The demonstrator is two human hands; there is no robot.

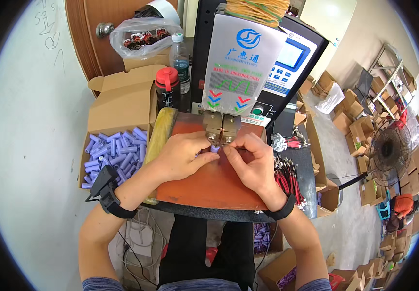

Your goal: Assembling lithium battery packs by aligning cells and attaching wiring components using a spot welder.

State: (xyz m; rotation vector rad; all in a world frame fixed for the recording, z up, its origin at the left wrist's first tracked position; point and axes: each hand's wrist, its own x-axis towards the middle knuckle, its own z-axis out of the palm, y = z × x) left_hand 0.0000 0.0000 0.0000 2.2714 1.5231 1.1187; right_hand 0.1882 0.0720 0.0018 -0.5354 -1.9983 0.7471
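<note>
Both hands (219,157) pinch purple cell (214,149) between fingertips, under welder head (222,129).

Your forearms are bare. Your left wrist wears a black strap with a boxy black device (103,186) clipped on; your right wrist wears a plain black band (282,209). Grey-blue short sleeves (103,284) show, and black trousers (204,252).

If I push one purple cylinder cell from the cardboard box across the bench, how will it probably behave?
The purple cells are smooth round cylinders, so one would probably roll unless it stands on its end. They lie loosely heaped in the cardboard box, so they look rigid, not floppy. The left hand and right hand pinch one with fingertips only, so it is probably light.
</note>
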